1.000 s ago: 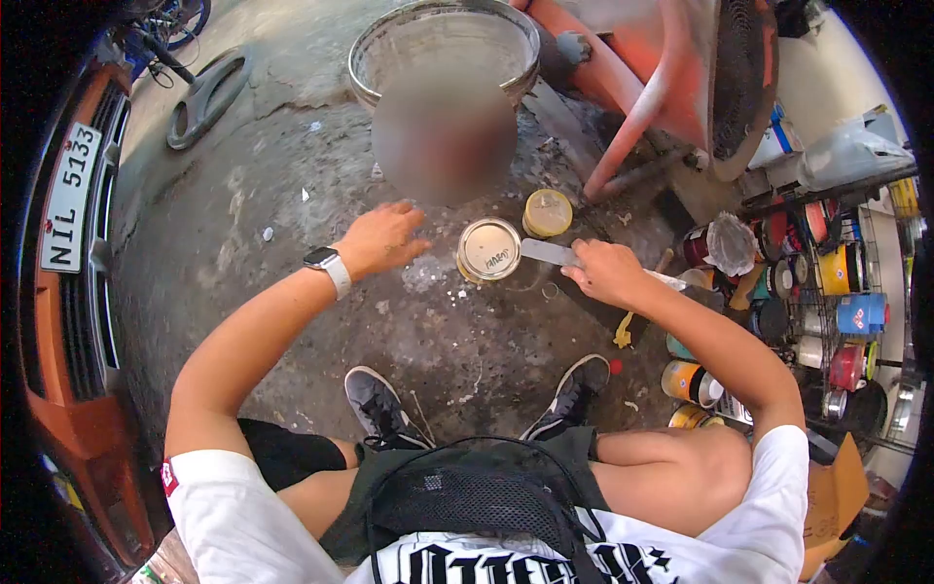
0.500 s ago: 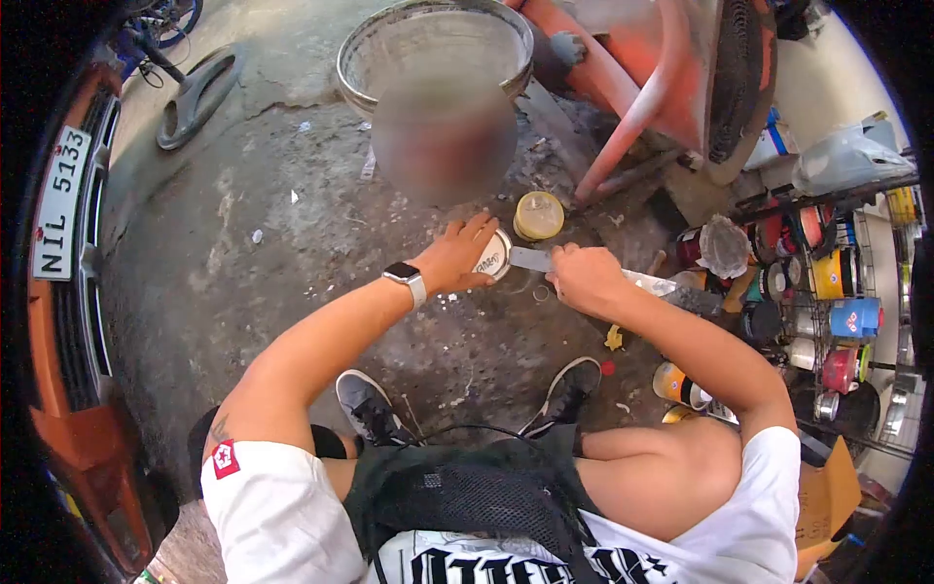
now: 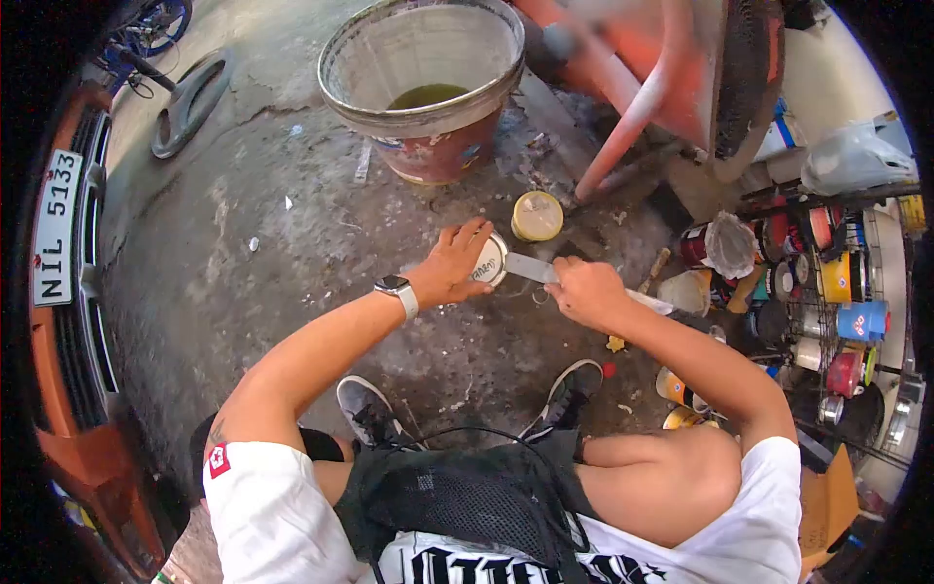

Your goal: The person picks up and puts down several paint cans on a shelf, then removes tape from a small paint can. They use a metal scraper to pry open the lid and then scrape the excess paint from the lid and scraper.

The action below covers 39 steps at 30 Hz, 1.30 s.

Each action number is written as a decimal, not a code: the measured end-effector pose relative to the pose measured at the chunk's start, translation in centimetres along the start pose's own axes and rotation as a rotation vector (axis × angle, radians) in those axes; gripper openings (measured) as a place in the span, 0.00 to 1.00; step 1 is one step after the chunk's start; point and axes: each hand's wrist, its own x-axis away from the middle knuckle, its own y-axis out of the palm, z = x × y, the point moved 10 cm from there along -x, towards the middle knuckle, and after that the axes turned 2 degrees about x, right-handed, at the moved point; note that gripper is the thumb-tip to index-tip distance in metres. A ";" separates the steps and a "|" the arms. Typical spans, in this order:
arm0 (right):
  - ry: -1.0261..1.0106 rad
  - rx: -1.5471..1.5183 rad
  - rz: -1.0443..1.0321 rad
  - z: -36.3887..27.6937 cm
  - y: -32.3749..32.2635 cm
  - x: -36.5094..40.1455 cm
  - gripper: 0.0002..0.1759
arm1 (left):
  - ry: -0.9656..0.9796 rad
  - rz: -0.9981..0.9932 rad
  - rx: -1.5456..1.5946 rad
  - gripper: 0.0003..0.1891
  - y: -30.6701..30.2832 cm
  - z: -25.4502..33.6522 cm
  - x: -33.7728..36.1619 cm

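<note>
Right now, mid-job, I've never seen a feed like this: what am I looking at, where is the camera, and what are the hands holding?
There is no machine here. This is a single view from a camera worn on a person's head, looking down at their own two bare hands as they crouch on a concrete floor. The left hand, the one with the watch, grips a small paint can. The right hand holds a flat metal blade whose tip meets the can's rim. Beyond them stand a yellow-lidded tin and a large bucket. More cans fill a rack on the right.
</note>
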 end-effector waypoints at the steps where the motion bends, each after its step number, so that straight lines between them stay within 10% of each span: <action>1: -0.005 0.055 -0.038 -0.7 -0.7 -0.5 0.19 | 0.020 0.013 0.009 0.53 0.3 0.2 0.2; 39: -0.019 -0.236 -0.158 3.4 7.6 -1.8 0.23 | -0.059 0.049 0.040 0.56 -0.3 0.4 -0.2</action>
